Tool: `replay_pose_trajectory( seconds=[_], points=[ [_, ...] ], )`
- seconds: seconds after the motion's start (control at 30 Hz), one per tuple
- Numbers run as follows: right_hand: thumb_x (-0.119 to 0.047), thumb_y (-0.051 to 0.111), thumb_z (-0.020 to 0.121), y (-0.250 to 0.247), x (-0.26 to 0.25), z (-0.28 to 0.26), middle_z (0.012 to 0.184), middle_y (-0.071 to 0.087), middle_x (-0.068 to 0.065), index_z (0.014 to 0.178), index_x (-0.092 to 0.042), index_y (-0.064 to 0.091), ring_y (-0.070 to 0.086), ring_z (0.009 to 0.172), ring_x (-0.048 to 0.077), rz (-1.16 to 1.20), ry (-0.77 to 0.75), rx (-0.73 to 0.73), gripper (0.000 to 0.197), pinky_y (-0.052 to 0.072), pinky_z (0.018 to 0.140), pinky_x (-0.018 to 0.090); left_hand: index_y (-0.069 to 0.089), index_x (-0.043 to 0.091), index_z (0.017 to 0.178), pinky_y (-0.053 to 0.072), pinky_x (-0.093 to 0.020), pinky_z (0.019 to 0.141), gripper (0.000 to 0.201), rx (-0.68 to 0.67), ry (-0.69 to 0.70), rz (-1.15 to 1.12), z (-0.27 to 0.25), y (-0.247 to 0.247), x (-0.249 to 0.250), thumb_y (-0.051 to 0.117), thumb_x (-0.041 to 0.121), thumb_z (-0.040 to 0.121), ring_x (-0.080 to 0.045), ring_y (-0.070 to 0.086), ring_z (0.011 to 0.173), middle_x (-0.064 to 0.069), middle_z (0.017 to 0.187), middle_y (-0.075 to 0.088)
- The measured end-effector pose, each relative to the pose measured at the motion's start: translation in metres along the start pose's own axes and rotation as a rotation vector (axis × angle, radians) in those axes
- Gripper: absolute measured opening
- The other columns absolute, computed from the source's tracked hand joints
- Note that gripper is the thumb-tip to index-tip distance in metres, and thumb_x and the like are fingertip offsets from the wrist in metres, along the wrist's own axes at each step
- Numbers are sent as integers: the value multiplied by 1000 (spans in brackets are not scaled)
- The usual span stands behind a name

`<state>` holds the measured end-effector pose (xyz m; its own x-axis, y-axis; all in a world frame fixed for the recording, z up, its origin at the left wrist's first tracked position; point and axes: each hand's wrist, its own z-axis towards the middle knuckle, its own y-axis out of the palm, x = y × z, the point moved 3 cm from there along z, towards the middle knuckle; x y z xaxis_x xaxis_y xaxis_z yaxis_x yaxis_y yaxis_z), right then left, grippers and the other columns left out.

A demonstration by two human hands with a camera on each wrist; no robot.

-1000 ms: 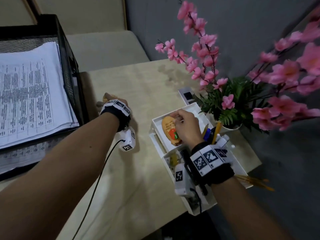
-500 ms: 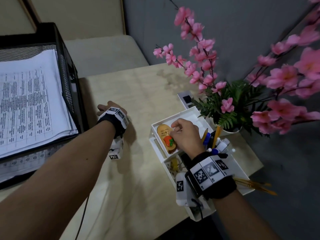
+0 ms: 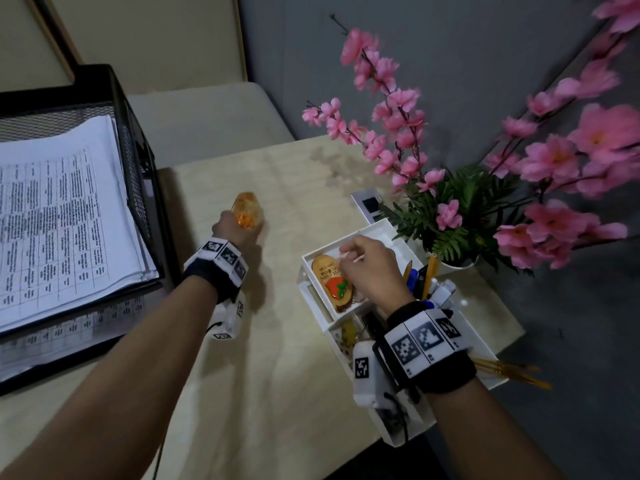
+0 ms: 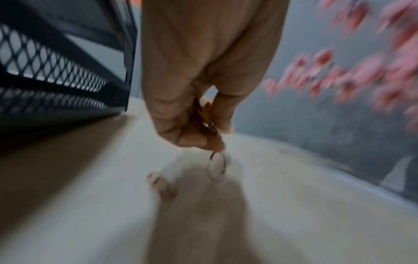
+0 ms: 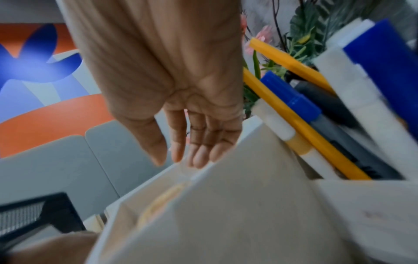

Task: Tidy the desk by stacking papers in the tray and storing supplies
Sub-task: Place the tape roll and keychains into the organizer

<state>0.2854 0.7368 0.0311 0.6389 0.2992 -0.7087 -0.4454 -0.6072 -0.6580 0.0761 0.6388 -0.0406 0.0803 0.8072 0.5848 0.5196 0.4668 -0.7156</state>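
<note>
My left hand (image 3: 239, 230) grips a clear orange keychain (image 3: 247, 209) just above the desk, right of the black mesh paper tray (image 3: 138, 161). In the left wrist view the fingers (image 4: 181, 135) curl round the orange keychain (image 4: 204, 109) and its metal ring (image 4: 216, 167) dangles below. My right hand (image 3: 360, 261) hovers over the top compartment of the white organizer (image 3: 415, 431), where a wooden strawberry keychain (image 3: 332, 282) lies. The right wrist view shows its fingers (image 5: 199, 153) straight and holding nothing. A stack of printed papers (image 3: 62, 220) fills the tray.
Pens and pencils (image 3: 426, 278) stand in the organizer behind my right wrist. A potted plant with pink blossoms (image 3: 450, 209) crowds the desk's far right corner. A small white card (image 3: 369, 204) lies beside it. Yellow pencils (image 3: 512, 372) stick out past the organizer's right side.
My left hand went from resting on the desk to holding the orange keychain a little farther forward. My right hand let go of the wooden keychain and lifted slightly.
</note>
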Motion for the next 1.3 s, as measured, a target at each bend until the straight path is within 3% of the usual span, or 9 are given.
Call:
replay_pose_trajectory(
  seconds=[0.07,0.17,0.27,0.47,0.6,0.67,0.87,1.13,1.3],
  points=[
    [-12,55,90,-12,-11,0,99,55,-2,111,-11,59,51,86,10,113,-38,70,22,45,72,23,51,2,111,44,-29,76,24,-6,208,-177,-20,-9,18,54,10,89,-31,65,91,-21,102,65],
    [-17,59,89,-26,-30,1,111,54,-2,126,-14,49,53,92,10,293,-114,77,38,49,84,32,51,14,87,47,-21,65,14,-183,557,-341,-69,-19,49,59,2,87,0,60,56,-8,74,61],
    [-6,59,87,-32,-43,2,112,64,8,117,-9,52,61,102,18,423,-196,81,31,51,91,34,53,15,88,47,-13,61,11,-324,710,-316,-108,-14,73,62,8,87,6,57,53,3,70,59],
    [-3,59,86,-61,-33,13,108,65,10,106,-11,52,64,100,21,198,-266,221,23,55,84,35,54,10,119,45,-27,80,40,-382,657,199,-127,1,76,67,23,84,-19,55,93,-8,110,61],
    [-3,51,88,-59,-18,32,114,62,9,112,-15,58,57,108,27,-143,-267,105,28,50,92,47,47,17,132,43,-36,92,57,-374,700,646,-136,19,72,67,35,82,-27,47,117,-9,127,48],
    [-1,49,88,-54,-11,40,117,59,4,113,-18,61,55,108,24,-316,-241,-8,33,48,95,40,47,18,133,42,-38,90,57,-321,702,707,-140,25,72,66,37,82,-28,47,119,-8,129,45],
    [-2,49,87,-33,-1,52,124,60,13,116,-16,63,57,110,30,-699,-137,-207,35,48,88,34,48,15,130,43,-36,90,49,-212,660,616,-141,34,73,63,22,84,-29,45,119,-8,129,44],
    [1,47,86,-23,-1,51,118,58,18,105,-4,64,57,105,34,-703,-52,-144,26,50,94,43,48,17,131,39,-37,94,52,-249,663,575,-133,37,70,65,28,83,-28,40,121,-8,128,41],
    [6,46,83,-22,-44,38,113,61,20,101,0,64,57,104,36,-488,-161,78,27,50,89,41,52,20,129,35,-37,96,44,-60,666,268,-135,12,44,58,34,88,-24,39,122,-5,128,45]
  ],
)
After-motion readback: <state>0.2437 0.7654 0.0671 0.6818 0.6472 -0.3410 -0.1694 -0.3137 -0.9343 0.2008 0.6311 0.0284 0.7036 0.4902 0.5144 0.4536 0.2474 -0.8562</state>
